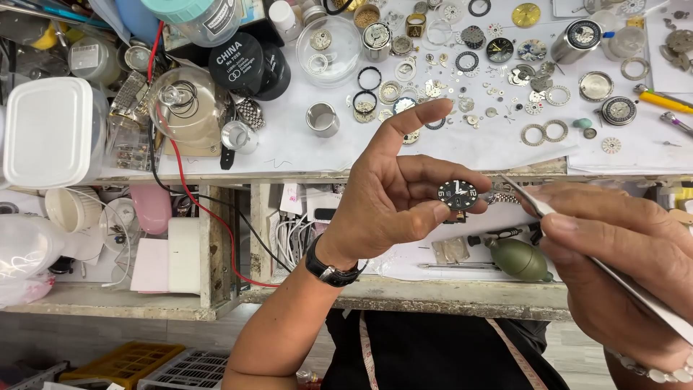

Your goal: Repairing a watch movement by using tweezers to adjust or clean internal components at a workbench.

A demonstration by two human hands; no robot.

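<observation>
near the centre of the frame, the left hand (393, 198) pinches a small round watch dial (458, 194), black with pale markers, between thumb and curled fingertips, index finger raised. to its right, the right hand (621, 253) grips thin metal tweezers (548, 209), tips just beside the dial.

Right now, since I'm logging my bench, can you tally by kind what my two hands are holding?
black dial: 1
tweezers: 1
Total: 2
</observation>
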